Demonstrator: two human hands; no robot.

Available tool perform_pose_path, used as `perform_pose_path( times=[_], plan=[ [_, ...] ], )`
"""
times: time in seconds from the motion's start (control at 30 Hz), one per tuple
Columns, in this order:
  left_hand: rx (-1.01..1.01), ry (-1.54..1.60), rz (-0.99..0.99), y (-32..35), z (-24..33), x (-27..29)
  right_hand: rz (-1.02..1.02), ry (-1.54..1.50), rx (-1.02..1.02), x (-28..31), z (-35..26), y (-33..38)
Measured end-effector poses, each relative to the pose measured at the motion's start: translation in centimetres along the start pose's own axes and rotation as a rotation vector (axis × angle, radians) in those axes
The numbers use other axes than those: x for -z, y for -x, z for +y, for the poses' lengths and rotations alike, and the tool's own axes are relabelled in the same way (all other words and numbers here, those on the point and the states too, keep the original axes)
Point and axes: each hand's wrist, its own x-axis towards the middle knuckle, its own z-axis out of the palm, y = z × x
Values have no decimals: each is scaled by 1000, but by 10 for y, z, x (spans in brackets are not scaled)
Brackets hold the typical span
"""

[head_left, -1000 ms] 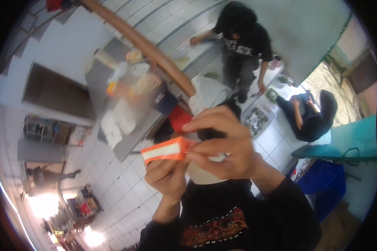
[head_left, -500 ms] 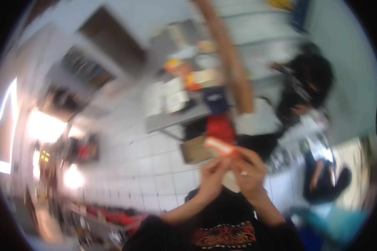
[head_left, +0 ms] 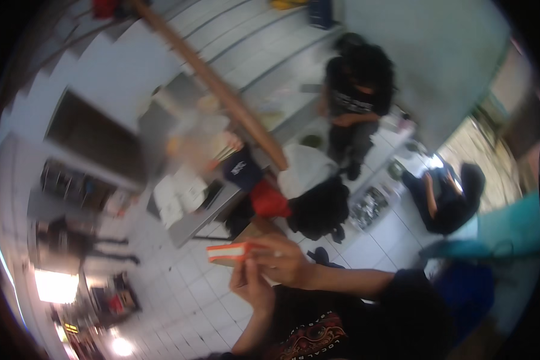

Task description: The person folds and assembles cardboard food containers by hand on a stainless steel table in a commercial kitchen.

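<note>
A small, narrow orange-and-white box [head_left: 227, 252] is held up in front of my chest, its long side pointing left. My right hand [head_left: 285, 261] comes in from the right and grips the box's right end between thumb and fingers. Just below, my left hand [head_left: 253, 287] is closed, its fingertips pinched against the same end of the box. A ring shows on one finger of my right hand. Part of a brown cardboard box [head_left: 261, 228] shows behind my hands.
A grey table [head_left: 180, 231] carries white papers, a dark blue bag [head_left: 242, 168] and a red cloth [head_left: 269, 200]. One person [head_left: 360, 90] sits by the steps; another [head_left: 444, 192] sits at the right near a tray of shiny pieces [head_left: 369, 207]. A wooden beam [head_left: 216, 84] slants across.
My view has turned, so the room has swung leftward and down. Both hands and the orange-and-white box have shifted left and lower in the picture; both still grip it.
</note>
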Motion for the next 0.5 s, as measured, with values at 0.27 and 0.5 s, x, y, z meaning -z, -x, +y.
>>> perform_pose_path(
  times=[0.27,0.5],
  plan=[
    [281,125,-162,-4,-22,5,203,63,-118,-1,12,48],
    [374,70,-270,2,-31,12,414,-29,-382,-8,-7,71]
  ],
)
